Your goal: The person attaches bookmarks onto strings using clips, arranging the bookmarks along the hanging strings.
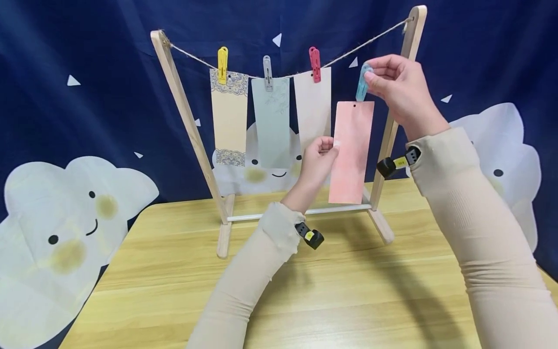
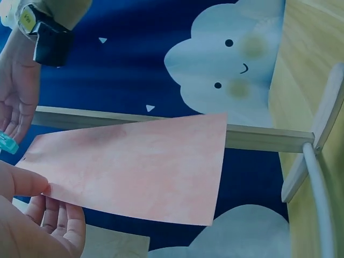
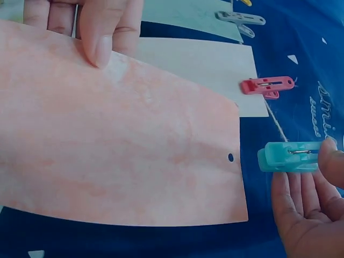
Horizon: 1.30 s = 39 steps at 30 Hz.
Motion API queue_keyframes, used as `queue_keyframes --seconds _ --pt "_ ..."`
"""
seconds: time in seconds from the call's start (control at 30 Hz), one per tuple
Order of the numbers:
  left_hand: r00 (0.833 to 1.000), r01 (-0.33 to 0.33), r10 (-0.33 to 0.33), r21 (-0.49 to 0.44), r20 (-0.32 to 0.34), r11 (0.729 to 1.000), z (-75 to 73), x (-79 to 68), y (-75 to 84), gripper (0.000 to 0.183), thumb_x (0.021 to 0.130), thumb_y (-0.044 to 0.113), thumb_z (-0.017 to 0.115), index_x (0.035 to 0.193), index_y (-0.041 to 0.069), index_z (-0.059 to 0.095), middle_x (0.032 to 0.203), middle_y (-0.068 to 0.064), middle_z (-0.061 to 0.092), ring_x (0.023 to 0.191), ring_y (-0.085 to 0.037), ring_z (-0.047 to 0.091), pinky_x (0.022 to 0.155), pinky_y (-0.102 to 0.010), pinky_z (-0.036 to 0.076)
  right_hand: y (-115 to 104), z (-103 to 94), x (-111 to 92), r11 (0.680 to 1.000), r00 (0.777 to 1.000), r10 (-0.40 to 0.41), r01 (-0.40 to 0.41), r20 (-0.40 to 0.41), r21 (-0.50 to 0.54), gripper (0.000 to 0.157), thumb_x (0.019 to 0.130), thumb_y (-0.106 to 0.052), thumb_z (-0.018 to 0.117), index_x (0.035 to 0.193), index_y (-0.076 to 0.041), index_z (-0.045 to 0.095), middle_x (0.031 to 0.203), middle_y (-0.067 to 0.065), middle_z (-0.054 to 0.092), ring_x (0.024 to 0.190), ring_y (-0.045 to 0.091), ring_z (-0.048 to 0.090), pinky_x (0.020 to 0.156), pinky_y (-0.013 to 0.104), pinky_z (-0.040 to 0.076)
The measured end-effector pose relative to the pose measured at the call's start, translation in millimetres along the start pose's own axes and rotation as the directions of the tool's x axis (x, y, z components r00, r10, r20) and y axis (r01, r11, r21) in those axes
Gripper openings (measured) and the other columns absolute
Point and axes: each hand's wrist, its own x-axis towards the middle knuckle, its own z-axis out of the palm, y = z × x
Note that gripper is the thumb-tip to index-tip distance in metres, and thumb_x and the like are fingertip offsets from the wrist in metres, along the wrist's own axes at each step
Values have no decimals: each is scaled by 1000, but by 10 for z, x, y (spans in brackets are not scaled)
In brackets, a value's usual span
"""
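Note:
A pink paper card (image 1: 354, 160) with a small punched hole near its top hangs upright from my left hand (image 1: 317, 160), which pinches its left edge between thumb and fingers. My right hand (image 1: 405, 94) holds a turquoise clothespin (image 1: 361, 86) just above the card's top edge. In the right wrist view, a small gap separates the clothespin (image 3: 285, 157) from the card (image 3: 134, 140). The twine (image 1: 368, 43) slopes up to the right behind the right hand; whether the clothespin touches it I cannot tell.
Three cards hang left of the pink one: a patterned yellow card (image 1: 230, 116) under a yellow clothespin (image 1: 223, 65), a pale green card (image 1: 271, 126) under a grey one (image 1: 268, 72), a cream card (image 1: 313, 106) under a red one (image 1: 315, 64). A wooden frame (image 1: 192, 121) stands on the table (image 1: 174, 291).

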Motion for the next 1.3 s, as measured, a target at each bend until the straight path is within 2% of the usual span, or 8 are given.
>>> queue_keyframes --seconds 0.2,0.3,0.5,0.67,0.87,1.0,1.1,1.3 --pt "999 -17 16 -13 -31 1000 11 104 84 12 93 10 57 103 3 61 92 -2 59 84 -10 55 73 -17 49 -146 42 120 999 998 28 -29 -53 -17 12 82 -3 68 93 -2 64 80 4 62 71 12 59 68 16 52" --pt "998 -22 19 -49 -59 999 34 147 107 12 93 9 57 102 2 61 92 -2 58 83 -10 54 73 -17 48 -196 58 172 1000 997 31 -31 -70 1 13 81 -4 69 93 -1 64 81 5 61 73 13 59 70 16 52" --pt "996 -34 27 -88 -84 996 76 186 163 13 93 8 57 103 1 61 92 -2 58 83 -9 53 72 -17 48 -276 105 263 999 995 -5 10 -103 49 14 81 -4 69 94 -1 65 81 6 60 78 14 59 80 20 50" --pt "995 -37 29 -75 -99 997 101 204 203 12 93 11 58 102 4 61 92 -1 59 83 -8 53 71 -16 48 -311 159 358 996 992 -61 68 -114 56 12 80 -1 69 91 0 65 78 6 60 74 15 59 83 24 49" --pt "994 -55 50 -40 -100 998 126 226 203 14 92 12 60 102 2 62 91 -3 61 82 -9 54 70 -16 47 -363 168 437 995 989 -46 58 -142 79 11 79 1 69 90 0 66 78 7 59 74 14 58 81 19 50" --pt "993 -42 37 -40 -111 998 117 227 184 14 92 13 60 101 3 62 90 -2 60 82 -8 54 71 -16 47 -404 178 479 994 989 -41 54 -144 92 11 80 3 68 91 0 66 79 7 58 74 13 55 76 17 50" --pt "992 -40 35 -42 -119 998 105 227 168 12 92 13 60 100 3 62 89 -2 60 81 -9 54 71 -16 47 -420 195 509 995 989 -50 62 -139 80 10 81 3 67 90 -1 65 79 6 58 75 13 54 74 17 49" --pt "993 -38 32 -51 -118 998 105 229 146 10 92 11 60 98 3 62 89 -2 61 80 -9 54 71 -16 47 -417 226 528 996 988 -86 86 -131 -5 8 82 4 66 85 -4 66 78 4 58 73 11 54 76 16 48"
